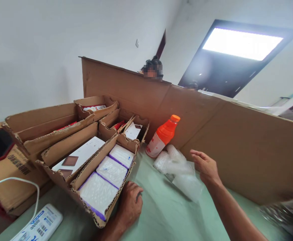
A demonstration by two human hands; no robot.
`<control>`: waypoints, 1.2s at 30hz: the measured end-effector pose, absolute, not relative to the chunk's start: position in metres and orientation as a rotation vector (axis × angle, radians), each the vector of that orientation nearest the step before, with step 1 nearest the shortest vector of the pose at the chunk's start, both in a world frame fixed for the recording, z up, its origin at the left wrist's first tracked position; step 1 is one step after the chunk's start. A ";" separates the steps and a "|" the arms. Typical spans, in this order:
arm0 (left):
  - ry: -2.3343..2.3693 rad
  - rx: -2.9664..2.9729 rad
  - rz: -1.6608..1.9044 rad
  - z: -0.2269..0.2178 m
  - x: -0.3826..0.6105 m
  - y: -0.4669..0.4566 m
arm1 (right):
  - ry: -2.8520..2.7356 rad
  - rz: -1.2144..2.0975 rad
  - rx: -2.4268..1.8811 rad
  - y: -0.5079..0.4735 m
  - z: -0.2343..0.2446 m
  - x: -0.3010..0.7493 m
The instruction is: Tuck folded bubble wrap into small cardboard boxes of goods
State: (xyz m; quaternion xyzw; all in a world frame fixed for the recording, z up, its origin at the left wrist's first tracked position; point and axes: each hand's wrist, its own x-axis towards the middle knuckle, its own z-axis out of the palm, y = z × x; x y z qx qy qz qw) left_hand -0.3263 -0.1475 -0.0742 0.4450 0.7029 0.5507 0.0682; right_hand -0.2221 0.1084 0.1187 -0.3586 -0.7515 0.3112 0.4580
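Note:
My left hand (131, 202) rests on the green table cover beside the front cardboard organizer (122, 197). Its fingers are curled in, a dark band shows on one of them, and no object can be seen in the grip. My right hand (207, 168) is held over the table with fingers stretched out, holding nothing. Just left of it lie crumpled pieces of clear bubble wrap (178, 167); whether the hand touches them I cannot tell. Behind the wrap an orange bottle (162, 137) with a pale label leans in the picture, close to the cardboard partition (204, 124).
White packs with purple edges (111, 170), a white flat box (82, 154) and red packets (118, 124) fill cardboard compartments. A white power strip (44, 221) with a cable lies front left. Clear plastic (284, 214) is blurred at right. A person (153, 68) is behind the partition.

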 end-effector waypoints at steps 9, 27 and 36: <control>2.050 1.298 1.717 -0.088 -0.323 -0.144 | -2.576 0.374 -0.522 0.059 0.164 -0.380; 2.089 1.288 1.651 -0.081 -0.323 -0.147 | -3.435 -0.251 -0.148 -0.008 0.185 -0.438; 2.094 1.333 1.685 -0.090 -0.326 -0.143 | -3.485 0.173 0.282 -0.001 0.171 -0.446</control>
